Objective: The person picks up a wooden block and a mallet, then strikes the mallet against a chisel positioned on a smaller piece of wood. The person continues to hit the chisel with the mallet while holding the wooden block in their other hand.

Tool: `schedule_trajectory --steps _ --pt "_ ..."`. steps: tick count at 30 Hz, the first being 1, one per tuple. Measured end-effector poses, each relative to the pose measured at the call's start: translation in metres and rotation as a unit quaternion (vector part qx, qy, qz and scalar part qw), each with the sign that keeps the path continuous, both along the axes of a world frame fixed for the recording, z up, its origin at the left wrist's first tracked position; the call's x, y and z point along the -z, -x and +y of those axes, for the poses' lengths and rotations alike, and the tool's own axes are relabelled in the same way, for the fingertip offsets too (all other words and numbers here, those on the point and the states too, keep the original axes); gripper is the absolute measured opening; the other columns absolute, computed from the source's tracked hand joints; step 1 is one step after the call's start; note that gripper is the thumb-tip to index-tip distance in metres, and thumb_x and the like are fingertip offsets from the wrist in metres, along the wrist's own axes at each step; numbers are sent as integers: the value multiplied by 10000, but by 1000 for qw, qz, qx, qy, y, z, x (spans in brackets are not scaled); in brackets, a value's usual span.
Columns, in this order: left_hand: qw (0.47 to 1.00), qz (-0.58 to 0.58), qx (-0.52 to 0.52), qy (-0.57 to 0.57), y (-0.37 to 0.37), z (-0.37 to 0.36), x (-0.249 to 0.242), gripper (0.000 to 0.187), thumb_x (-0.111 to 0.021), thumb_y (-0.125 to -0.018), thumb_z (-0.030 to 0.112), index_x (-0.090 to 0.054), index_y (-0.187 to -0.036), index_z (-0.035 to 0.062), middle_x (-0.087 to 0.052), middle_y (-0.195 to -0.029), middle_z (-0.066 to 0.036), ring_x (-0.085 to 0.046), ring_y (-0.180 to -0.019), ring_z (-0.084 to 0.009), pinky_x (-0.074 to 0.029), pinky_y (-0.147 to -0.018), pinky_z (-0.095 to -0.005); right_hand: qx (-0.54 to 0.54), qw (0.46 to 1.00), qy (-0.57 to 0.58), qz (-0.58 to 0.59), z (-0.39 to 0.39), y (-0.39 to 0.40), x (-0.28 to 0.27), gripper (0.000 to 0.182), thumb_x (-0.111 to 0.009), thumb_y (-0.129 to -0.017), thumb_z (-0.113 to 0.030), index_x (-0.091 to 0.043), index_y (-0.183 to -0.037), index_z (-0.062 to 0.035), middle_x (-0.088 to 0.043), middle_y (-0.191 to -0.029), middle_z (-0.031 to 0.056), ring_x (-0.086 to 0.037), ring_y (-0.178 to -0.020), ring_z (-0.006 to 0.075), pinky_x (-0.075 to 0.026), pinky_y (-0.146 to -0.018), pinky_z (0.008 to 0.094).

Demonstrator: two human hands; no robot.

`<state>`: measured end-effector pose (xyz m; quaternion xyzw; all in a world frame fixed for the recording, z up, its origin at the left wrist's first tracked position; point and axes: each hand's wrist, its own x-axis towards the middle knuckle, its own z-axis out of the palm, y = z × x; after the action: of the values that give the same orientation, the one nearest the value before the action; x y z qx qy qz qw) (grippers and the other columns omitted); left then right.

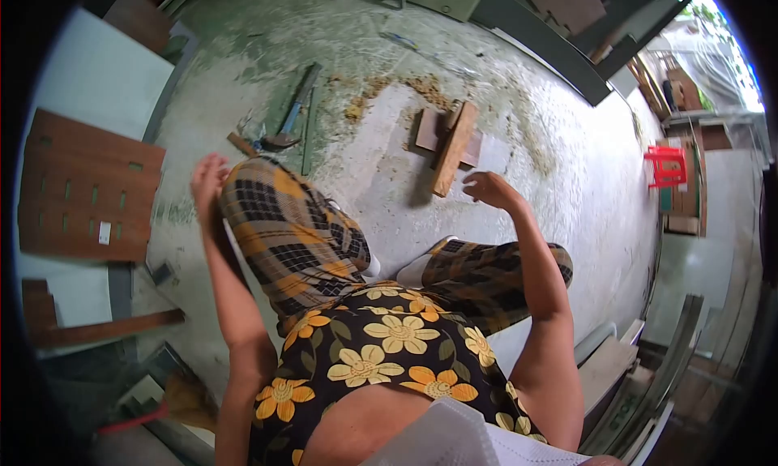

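Observation:
My left hand (211, 178) is raised beside my left knee, fingers loosely apart and holding nothing. My right hand (490, 189) hovers with its fingers spread, just right of the lower end of a wooden block (455, 150). That block lies slantwise across darker brown wood pieces (429, 130) on the floor; the hand appears apart from it. A claw hammer (288, 127) with a blue shaft rests on the floor beyond my left knee. Around it are a dark metal bar (309, 81), a thin greenish strip (309, 138) and a small brown wood piece (242, 145).
Brown slotted panels (89, 186) lean at the left. Sawdust-like debris (429, 91) and a thin tool (399, 41) lie on the worn floor (373, 166). A red plastic stool (666, 166) stands at the right. Long boards and rails (640, 385) are stacked at the lower right.

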<state>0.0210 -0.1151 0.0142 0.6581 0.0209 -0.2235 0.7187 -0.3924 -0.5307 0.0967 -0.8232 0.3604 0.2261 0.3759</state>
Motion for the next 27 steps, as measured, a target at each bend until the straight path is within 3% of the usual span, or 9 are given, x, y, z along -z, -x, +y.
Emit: schedule_trajectory --steps 2,5,8,10,15,19,20,23,27 --pt "998 -51 -19 6 0 -8 -63 185 -580 -933 160 -612 -1086 60 -652 -950 -46 -579 -740 -78 -461 -678 -239 18 999 35 32 -1 -5 16 386 -649 -816 -321 -665 -1043 -9 -688 -918 183 -683 -793 280 -527 -738 395" --pt "987 -142 -12 79 18 -28 -143 169 -559 -943 152 -613 -1071 57 -648 -960 -39 -576 -769 -74 -437 -714 -214 -78 981 171 49 -17 11 104 418 -655 -787 -343 -666 -1024 1 -683 -973 196 -672 -887 315 -525 -775 412" --pt "976 -182 28 115 44 -60 -185 160 -546 -942 128 -611 -1060 41 -649 -951 -43 -574 -776 -76 -451 -751 -225 8 976 164 140 -15 12 139 482 -681 -728 -394 -671 -1018 -9 -678 -1004 193 -649 -969 340 -520 -803 427" --pt "970 -175 100 139 68 -86 -194 157 -550 -944 141 -607 -1057 49 -645 -964 -47 -573 -795 -83 -449 -762 -225 64 979 142 130 -3 8 135 520 -701 -696 -424 -676 -1013 -13 -680 -1008 188 -648 -982 340 -520 -817 428" --pt "962 -115 219 116 117 -150 -174 127 -530 -952 105 -614 -1034 56 -655 -904 -39 -587 -747 -74 -491 -704 -209 202 966 125 102 14 9 186 761 -712 -653 -549 -593 -1059 84 -636 -1079 269 -610 -1058 369 -500 -878 429" --pt "947 -116 298 27 134 -185 -91 115 -565 -930 98 -620 -1001 26 -655 -868 -33 -586 -721 -69 -484 -651 -215 257 952 159 43 27 11 224 826 -716 -684 -500 -467 -1175 116 -616 -1085 302 -599 -1062 398 -495 -892 442" --pt "942 -129 309 5 141 -189 -83 112 -569 -924 96 -617 -992 21 -653 -859 -31 -587 -721 -70 -484 -650 -219 266 956 115 43 25 11 227 824 -708 -698 -452 -412 -1217 116 -607 -1091 313 -593 -1060 419 -494 -895 444" --pt "921 -182 339 -62 151 -195 -71 106 -576 -908 88 -612 -966 6 -647 -834 -25 -588 -720 -75 -481 -648 -232 277 955 99 30 21 6 231 780 -709 -695 -435 -453 -1173 125 -598 -1107 319 -586 -1063 432 -496 -889 442" --pt "899 -243 345 -119 152 -201 -66 97 -583 -890 82 -618 -943 9 -648 -811 -30 -587 -706 -91 -476 -641 -257 304 951 50 35 12 6 202 683 -682 -719 -440 -512 -1201 13 -605 -1161 245 -593 -1070 390 -484 -910 408"
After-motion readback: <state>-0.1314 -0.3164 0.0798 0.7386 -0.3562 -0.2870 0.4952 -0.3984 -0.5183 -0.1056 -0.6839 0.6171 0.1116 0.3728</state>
